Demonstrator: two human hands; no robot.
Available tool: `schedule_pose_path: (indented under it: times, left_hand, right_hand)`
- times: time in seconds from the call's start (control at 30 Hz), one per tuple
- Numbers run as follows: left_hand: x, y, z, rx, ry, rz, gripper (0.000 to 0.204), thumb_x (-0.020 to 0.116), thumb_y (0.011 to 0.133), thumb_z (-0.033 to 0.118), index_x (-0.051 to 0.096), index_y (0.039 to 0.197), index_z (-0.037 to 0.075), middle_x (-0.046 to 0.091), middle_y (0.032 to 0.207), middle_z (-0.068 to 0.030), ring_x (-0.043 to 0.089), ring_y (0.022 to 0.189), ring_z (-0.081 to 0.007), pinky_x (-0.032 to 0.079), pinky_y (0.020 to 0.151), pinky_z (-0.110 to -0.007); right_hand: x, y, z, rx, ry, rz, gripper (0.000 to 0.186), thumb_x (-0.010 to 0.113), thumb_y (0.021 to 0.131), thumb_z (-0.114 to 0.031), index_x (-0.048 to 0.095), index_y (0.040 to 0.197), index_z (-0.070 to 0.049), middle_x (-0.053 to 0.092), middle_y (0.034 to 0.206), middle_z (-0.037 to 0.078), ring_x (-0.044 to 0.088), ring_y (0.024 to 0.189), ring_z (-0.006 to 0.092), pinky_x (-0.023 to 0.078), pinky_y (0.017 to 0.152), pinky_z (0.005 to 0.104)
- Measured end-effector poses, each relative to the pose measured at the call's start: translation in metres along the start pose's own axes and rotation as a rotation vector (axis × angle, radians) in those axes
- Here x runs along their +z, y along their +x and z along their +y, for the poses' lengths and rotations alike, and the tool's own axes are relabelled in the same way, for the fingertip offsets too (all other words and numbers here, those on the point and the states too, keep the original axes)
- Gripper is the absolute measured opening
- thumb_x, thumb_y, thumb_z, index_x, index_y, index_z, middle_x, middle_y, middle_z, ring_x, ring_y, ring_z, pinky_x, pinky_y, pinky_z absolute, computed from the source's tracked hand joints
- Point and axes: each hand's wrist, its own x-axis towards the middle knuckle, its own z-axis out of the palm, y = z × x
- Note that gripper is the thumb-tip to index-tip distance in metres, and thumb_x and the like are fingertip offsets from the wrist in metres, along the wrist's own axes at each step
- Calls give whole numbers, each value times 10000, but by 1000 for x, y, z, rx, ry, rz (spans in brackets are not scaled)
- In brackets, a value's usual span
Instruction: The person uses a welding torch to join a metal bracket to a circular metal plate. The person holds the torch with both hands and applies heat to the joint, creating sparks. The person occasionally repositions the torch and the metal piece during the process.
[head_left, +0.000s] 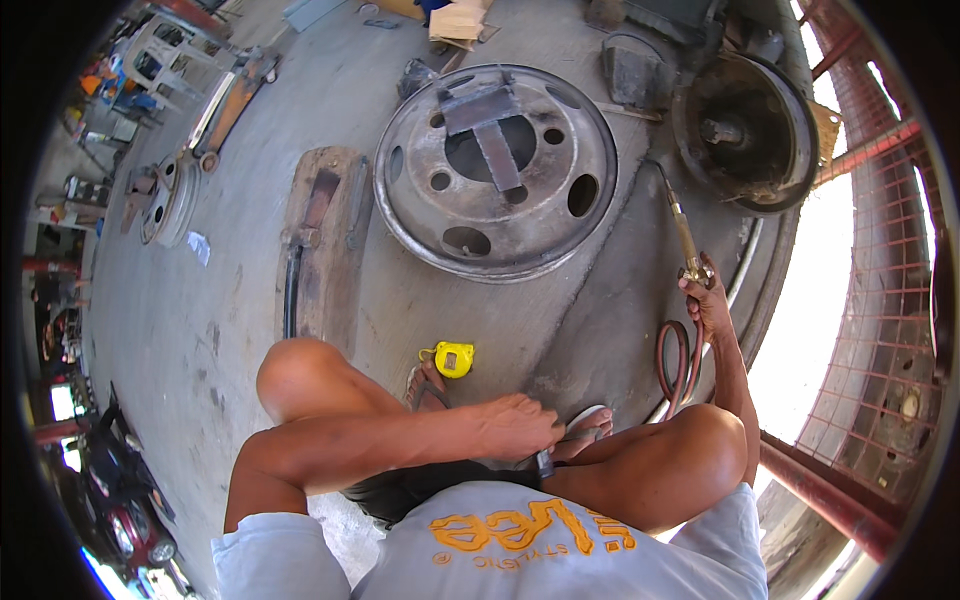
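My right hand point(708, 305) is wrapped round the brass valve end of a gas torch point(685, 235). Its thin tip points up and away from me, and reddish hoses point(660, 350) loop down below the grip. Over my lap, my left hand point(520, 428) is closed, with a small dark piece showing beneath it; I cannot make out what it is. Ahead of me a steel wheel rim point(405, 215) lies on the floor. Two flat metal pieces point(482, 108) rest on the rim in a T shape, partly over its centre hole. A yellow tape measure point(454, 360) sits by my foot.
Left of the rim lies a worn wooden block point(330, 200) with a dark metal bar. A rusty drum-like wheel part point(745, 130) stands far right, near a red mesh fence point(860, 300). Another rim point(172, 203) and a floor jack point(235, 105) are at far left.
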Motion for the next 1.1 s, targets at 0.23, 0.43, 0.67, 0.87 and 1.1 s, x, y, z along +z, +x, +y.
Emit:
schedule_pose_path:
  times: [0.23, 0.43, 0.67, 0.87, 1.1]
  left_hand:
    - [-2, -23, -5, -130, -64, 16, 313, 676, 1016, 257, 641, 1210, 14, 707, 987, -185, 751, 941, -407, 609, 779, -513]
    - [-17, -13, -13, -89, -44, 101, 229, 669, 1007, 221, 652, 1106, 16, 707, 974, -189, 752, 898, -402, 605, 752, -514]
    - [-43, 13, -30, 10, 47, 236, 254, 668, 1032, 240, 622, 1130, 10, 691, 913, -175, 742, 844, -401, 600, 722, -520]
    - [-53, -2, -47, -24, 58, 323, 219, 686, 993, 198, 663, 1076, -4, 725, 928, -191, 762, 845, -392, 616, 720, -495]
    - [-31, -25, -73, -219, 208, 348, 101, 744, 812, 111, 770, 864, 29, 764, 847, -159, 785, 808, -310, 634, 718, -430]
  right_hand:
    - [-19, 39, 26, -36, -265, 33, 526, 961, 816, -359, 672, 1134, -56, 653, 860, -5, 590, 623, 93, 460, 549, 269]
    - [-35, 38, 28, -203, -724, 309, 864, 869, 830, -627, 659, 1312, 58, 767, 1078, 228, 747, 1043, 366, 563, 912, 472]
    - [-54, 31, 22, -25, -1113, 302, 855, 716, 938, -668, 664, 1309, 100, 749, 1105, 321, 737, 1107, 449, 553, 955, 510]
    - [13, 10, -54, -138, -1247, 252, 565, 776, 946, -487, 722, 1149, 38, 769, 1069, 284, 746, 1020, 457, 565, 887, 506]
    - [212, -3, -157, -452, -1186, -256, 535, 809, 948, -473, 704, 1065, 39, 749, 988, 283, 734, 945, 465, 552, 809, 520]
